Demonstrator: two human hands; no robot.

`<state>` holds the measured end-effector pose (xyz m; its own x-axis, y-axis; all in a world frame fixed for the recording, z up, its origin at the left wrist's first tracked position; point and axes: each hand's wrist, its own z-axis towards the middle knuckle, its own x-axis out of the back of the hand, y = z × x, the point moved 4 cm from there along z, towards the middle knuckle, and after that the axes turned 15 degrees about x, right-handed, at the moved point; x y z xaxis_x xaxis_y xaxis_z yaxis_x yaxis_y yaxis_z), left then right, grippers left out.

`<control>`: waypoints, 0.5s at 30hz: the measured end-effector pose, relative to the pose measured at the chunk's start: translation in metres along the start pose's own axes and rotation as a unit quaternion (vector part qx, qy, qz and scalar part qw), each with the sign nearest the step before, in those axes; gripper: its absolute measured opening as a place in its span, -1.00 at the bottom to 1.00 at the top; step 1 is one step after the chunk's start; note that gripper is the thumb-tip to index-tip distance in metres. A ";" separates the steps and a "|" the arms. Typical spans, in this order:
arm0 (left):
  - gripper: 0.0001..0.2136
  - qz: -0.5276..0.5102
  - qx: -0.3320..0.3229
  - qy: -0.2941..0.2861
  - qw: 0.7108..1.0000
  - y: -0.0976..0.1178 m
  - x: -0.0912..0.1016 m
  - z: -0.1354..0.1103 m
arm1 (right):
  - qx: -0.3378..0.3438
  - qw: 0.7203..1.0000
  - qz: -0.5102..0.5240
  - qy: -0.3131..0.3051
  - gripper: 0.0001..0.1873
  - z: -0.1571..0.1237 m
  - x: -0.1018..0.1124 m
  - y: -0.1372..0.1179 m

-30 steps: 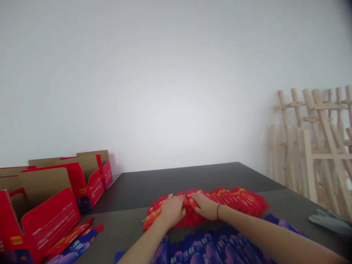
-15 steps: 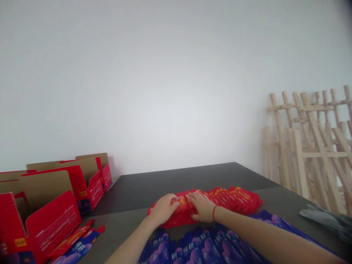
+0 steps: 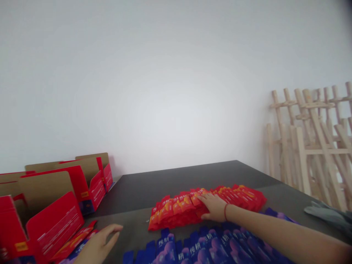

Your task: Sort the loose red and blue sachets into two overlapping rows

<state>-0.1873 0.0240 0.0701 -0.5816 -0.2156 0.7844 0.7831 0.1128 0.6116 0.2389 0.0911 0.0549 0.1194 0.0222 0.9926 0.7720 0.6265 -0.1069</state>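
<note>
A long row of overlapping red packets point(image 3: 176, 209) with orange print lies across the middle of the table. My right hand point(image 3: 216, 207), a red cord round its wrist, rests on top of this row with its fingers stretched out. Over at the left, my left hand point(image 3: 100, 240) hangs with thumb and fingers apart and nothing in between. It is beside a few loose red packets point(image 3: 74, 240) that partly cover a blue one. Nearer to me a row of blue-purple packets point(image 3: 192, 247) lies fanned out, partly under my right forearm.
Several open red cardboard boxes point(image 3: 55, 223) with brown insides stand along the left side. Grey gloves point(image 3: 327, 214) lie at the table's right edge. Behind them, wooden easel-like frames point(image 3: 316, 146) lean against the white wall point(image 3: 176, 91). The table point(image 3: 176, 176) is dark grey.
My left hand has left the red packets and moved left and toward me, near the boxes. My right hand has shifted slightly right, still on the red row.
</note>
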 end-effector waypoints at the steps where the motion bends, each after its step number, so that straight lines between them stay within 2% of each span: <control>1: -0.73 0.013 -0.035 -0.015 0.999 0.016 -0.008 -0.002 | 0.003 1.000 -0.004 0.002 -0.10 -0.002 0.000 -0.001; 3: -0.72 0.036 -0.109 -0.030 0.993 0.062 -0.028 -0.005 | 0.009 1.000 -0.010 0.012 -0.15 -0.004 0.000 -0.001; 5: -0.68 0.077 -0.174 -0.067 0.979 0.114 -0.055 -0.008 | 0.013 1.000 -0.012 0.026 -0.21 -0.007 0.000 0.000; 8: -0.54 0.124 -0.216 -0.117 0.961 0.179 -0.101 -0.007 | 0.038 0.998 -0.019 0.040 -0.33 -0.010 0.003 0.004; 11: -0.35 0.144 -0.232 -0.143 0.951 0.215 -0.137 -0.002 | 0.079 0.995 -0.034 0.041 -0.39 -0.014 0.009 0.008; 15: -0.29 0.169 -0.242 -0.157 0.943 0.232 -0.161 0.006 | 0.135 0.989 -0.044 0.030 -0.33 -0.020 0.015 0.018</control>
<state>0.0863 0.0909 0.0868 -0.2586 0.0587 0.9642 0.8998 -0.3485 0.2626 0.2671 0.0870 0.0663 0.1024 -0.0820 0.9914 0.5875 0.8092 0.0063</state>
